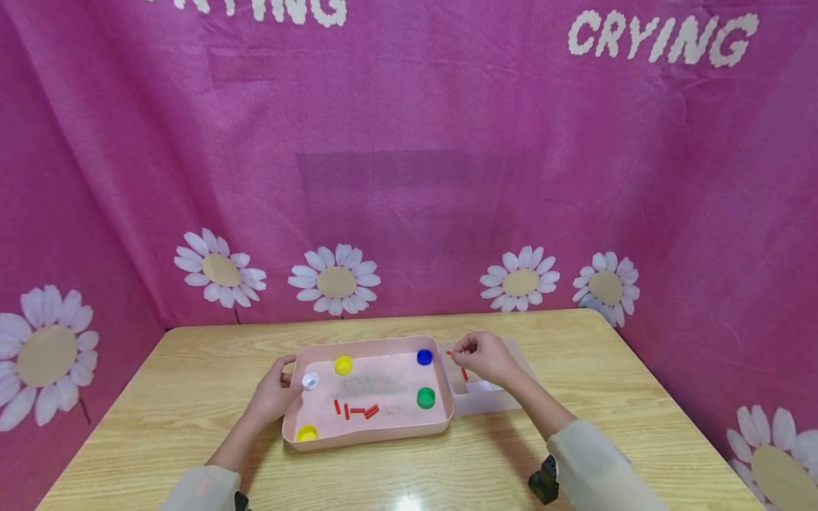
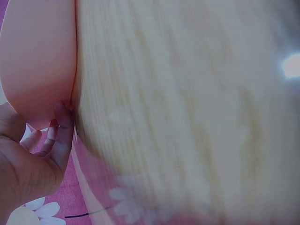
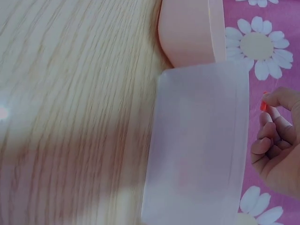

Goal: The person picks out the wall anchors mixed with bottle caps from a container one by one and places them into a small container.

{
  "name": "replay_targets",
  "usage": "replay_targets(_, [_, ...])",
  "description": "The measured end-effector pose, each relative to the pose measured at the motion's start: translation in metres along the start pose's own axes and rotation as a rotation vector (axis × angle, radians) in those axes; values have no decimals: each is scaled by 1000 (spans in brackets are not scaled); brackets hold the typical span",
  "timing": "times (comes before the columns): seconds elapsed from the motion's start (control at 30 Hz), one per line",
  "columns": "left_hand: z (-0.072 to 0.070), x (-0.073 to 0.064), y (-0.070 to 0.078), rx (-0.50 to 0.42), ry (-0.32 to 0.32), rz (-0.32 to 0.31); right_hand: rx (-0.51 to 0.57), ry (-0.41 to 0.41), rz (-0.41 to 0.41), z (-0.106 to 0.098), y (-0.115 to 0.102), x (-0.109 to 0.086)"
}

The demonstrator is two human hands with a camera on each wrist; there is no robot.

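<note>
My left hand [image 1: 273, 392] grips the left end of a pink tray [image 1: 377, 430], thumb at the rim; in the left wrist view its fingers [image 2: 64, 131] lie against the outer wall. My right hand [image 1: 487, 357] pinches a small red stick [image 3: 264, 101] between thumb and forefinger, above a translucent divided box [image 1: 488, 405]. Another red stick [image 1: 464, 374] lies in that box. Several red sticks [image 1: 358, 411] are scattered over the tray's front half. A white cap [image 1: 309, 382] sits in the tray beside my left thumb.
Also in the tray are a yellow cap [image 1: 344, 365] at the back, another yellow cap [image 1: 307, 433] in the front left corner, a blue cap [image 1: 424, 357] and a green cap [image 1: 426, 398] at the right. Behind the wooden table [image 1: 192, 369] hangs a pink flowered cloth [image 1: 409, 213].
</note>
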State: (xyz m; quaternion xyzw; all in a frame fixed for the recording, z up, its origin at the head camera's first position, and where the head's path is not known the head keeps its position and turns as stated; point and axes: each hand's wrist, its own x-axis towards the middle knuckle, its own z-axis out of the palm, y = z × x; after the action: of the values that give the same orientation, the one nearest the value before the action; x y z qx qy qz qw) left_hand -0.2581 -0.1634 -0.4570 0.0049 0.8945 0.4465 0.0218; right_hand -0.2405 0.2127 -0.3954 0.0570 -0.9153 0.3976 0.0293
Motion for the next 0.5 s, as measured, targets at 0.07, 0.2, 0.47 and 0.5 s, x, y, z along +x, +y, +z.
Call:
replay_targets(0.07, [-1, 0, 1, -2, -2, 4, 5, -10, 10, -2, 3, -1])
replay_targets(0.2, [-2, -2, 1, -7, -6, 9, 4, -14, 24, -4, 10, -2])
replay_targets(0.47, [-2, -2, 2, -1, 0, 19, -54, 13, 53, -3, 25, -2])
replay_targets(0.5, [-1, -2, 2, 1, 2, 20, -56, 11, 59, -2, 26, -2])
